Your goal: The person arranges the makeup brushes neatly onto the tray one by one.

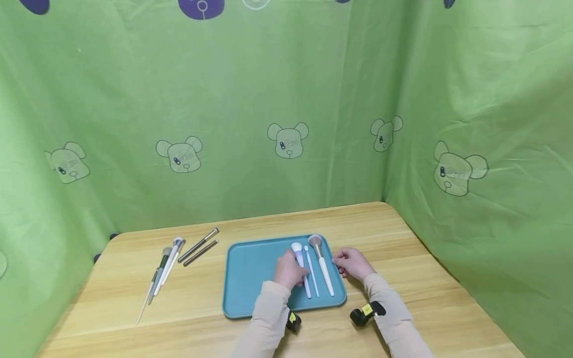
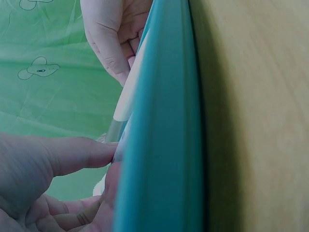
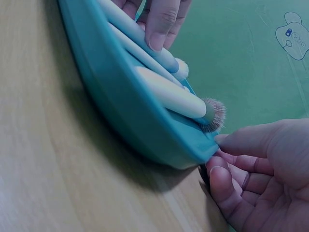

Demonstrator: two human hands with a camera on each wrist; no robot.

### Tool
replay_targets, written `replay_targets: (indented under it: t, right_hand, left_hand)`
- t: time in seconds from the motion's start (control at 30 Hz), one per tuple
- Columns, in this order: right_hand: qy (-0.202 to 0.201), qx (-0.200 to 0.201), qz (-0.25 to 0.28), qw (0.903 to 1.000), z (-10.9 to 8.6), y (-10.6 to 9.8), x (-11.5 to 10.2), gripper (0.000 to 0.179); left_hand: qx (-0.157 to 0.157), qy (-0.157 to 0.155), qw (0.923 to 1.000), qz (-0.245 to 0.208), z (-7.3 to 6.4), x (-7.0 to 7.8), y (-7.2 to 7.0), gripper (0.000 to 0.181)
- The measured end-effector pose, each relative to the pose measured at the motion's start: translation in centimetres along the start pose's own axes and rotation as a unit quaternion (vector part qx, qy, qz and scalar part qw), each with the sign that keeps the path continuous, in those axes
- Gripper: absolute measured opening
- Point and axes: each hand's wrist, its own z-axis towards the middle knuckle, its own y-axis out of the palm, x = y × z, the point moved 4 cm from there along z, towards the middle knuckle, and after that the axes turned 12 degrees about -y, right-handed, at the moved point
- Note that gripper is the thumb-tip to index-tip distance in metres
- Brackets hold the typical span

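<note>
A teal tray (image 1: pixel 248 273) holds three makeup brushes side by side at its right. The leftmost, a white-bristled brush (image 1: pixel 307 287), is pinched between thumb and fingers of my left hand (image 1: pixel 288 271); in the left wrist view the thumb (image 2: pixel 87 154) presses on its pale handle. Beside it lies a thin white brush (image 1: pixel 313 273), and then a large brush (image 1: pixel 327 276) with a white handle and fluffy brown-grey bristles. My right hand (image 1: pixel 353 263) grips the tray's right rim, its thumb (image 3: pixel 241 140) on top near the large brush's bristles and its fingers lower down.
Left of the tray, several more brushes lie on the wooden table (image 1: pixel 192 303): a cluster with a dark-handled brush (image 1: pixel 163 259) and a white-handled brush (image 1: pixel 166 273), plus two dark brushes (image 1: pixel 198 246) farther back. A green curtain (image 1: pixel 241 99) hangs behind and on both sides.
</note>
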Motion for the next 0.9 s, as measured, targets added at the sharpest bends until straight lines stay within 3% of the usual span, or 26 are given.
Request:
replay_targets:
  t: [0.9]
  right_hand:
    - [0.000, -0.002, -0.003, 1.0000, 0.01, -0.02, -0.09, 0.012]
  left_hand:
    - [-0.013, -0.009, 0.9998, 0.007, -0.41, 0.12, -0.29, 0.034]
